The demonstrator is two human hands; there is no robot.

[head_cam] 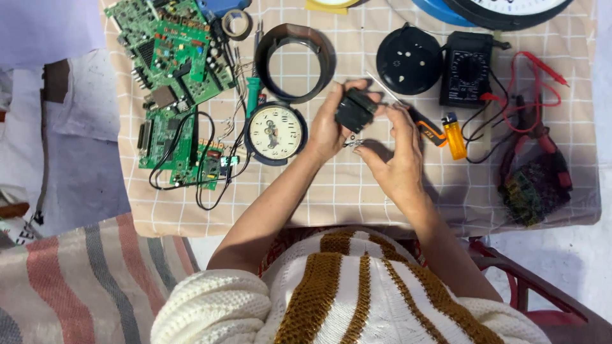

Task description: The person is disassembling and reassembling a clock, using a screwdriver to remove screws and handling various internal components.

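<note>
My left hand (326, 127) grips a small black box-shaped clock mechanism (354, 109) above the checked cloth (331, 191). My right hand (395, 150) touches the mechanism's right side and holds an orange-handled screwdriver (426, 127) whose thin shaft points up-left past the mechanism. A small metal part (352, 143) hangs just under the mechanism between both hands. A round clock face (275, 132) with a black rim lies left of my left hand.
Green circuit boards (172, 57) with wires lie at the left. A black ring housing (294, 60), round black back cover (408, 60), black multimeter (467, 69) with red leads, orange lighter (454, 135), pliers and another board (534, 185) sit around.
</note>
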